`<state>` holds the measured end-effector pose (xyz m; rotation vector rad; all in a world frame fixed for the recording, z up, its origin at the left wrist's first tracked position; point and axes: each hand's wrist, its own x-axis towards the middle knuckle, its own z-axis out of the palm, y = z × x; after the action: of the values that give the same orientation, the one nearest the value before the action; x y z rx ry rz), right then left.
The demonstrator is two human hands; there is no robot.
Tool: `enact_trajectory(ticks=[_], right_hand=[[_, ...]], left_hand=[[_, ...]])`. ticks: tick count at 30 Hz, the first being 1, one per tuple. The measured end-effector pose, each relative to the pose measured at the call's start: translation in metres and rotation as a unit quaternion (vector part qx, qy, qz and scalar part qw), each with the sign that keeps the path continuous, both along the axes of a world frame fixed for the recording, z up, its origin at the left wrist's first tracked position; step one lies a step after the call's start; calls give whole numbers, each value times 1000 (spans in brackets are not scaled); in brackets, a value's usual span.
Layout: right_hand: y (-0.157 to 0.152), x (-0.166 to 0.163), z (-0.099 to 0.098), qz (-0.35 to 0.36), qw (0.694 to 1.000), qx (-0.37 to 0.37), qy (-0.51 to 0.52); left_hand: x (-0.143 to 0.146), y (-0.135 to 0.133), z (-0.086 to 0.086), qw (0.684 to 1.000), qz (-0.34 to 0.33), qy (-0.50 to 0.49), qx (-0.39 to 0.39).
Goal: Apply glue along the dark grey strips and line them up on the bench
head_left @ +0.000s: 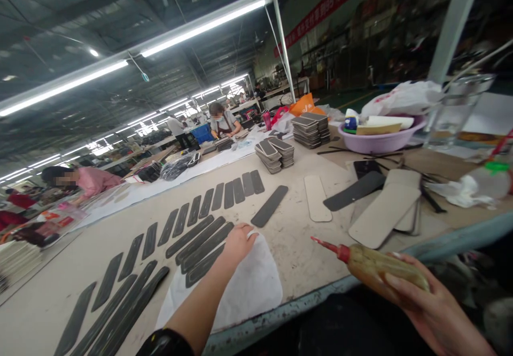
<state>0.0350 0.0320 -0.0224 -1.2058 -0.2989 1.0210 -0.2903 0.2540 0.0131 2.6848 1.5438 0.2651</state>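
My left hand (237,244) rests with fingers curled on the top edge of a white sheet (244,286) lying on the workbench, right beside a cluster of dark grey strips (202,246). My right hand (425,302) is wrapped round a squeeze bottle (380,268) of yellowish glue with a red nozzle, held low over the bench's front edge, nozzle pointing left. A single dark strip (269,206) lies just beyond my left hand.
Rows of dark strips (180,219) run along the workbench (294,249). Beige insole-shaped boards (383,213) lie at right, stacks of pieces (276,154) and a purple basin (380,141) behind. Two people work at the far tables.
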Motion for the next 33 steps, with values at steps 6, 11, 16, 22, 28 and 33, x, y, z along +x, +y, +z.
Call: enact_trajectory(ticks=[6,11,16,22,28,33], right_hand=[[-2,-1,6,20,999,25,19],[-2,0,7,22,999,19,29],[-1,1,8,24,999,18,19],[-1,0,6,18,999,25,32],[-1,1,3,18,999,29,38],[-1,-5,4,20,1000,21,12]], left_hand=[[41,38,-10,997,-13,53,-47],[41,48,-8,995,-6,77,-66],[40,56,-7,995,12,64,-72],[35,46,14,999,17,-17,-32],[11,-19,42,971,-43,-171,-161],[-24,-70,9,873,37,-278,-398]])
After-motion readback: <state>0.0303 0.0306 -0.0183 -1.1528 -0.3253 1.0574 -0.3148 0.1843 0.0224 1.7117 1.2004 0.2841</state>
